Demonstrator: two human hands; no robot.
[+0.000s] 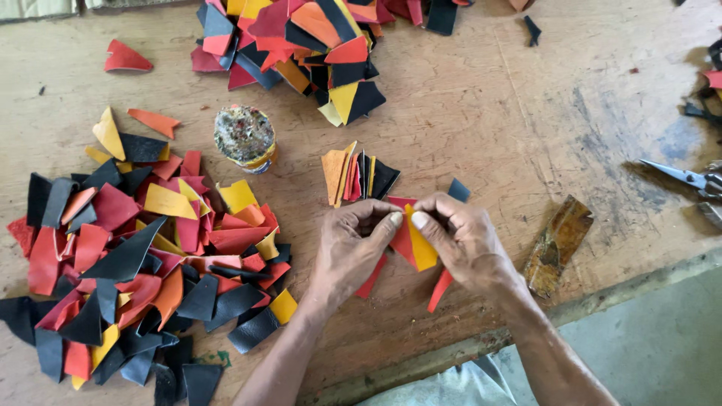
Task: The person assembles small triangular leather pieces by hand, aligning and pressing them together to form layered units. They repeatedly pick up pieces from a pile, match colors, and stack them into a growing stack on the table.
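Here, just right of the frame's centre, we see a small bundle of red and yellow leather pieces point(415, 242) pinched between both hands above the wooden table point(526, 98). The left hand point(350, 252) is curled closed, its thumb and forefinger pressing the bundle's left edge; the right hand point(462, 240) is likewise closed, its thumb tip meeting the yellow piece from the right. Red strips stick out below both hands.

Just above the hands we find a short fanned stack of cut pieces point(359, 177), orange, yellow, red and black, standing close together. To its left, in the upper middle, sits a small round tin point(245, 138) with a crusted, mottled top and a yellow band around its side. A large heap of scraps point(128, 263) in red, black, orange and yellow fills the lower left of the frame, and a second heap point(301, 45) lies at the top centre. Right of the hands rests a brown, stained flat block point(558, 244), and at the right edge we see scissors point(688, 179), their blades pointing left.
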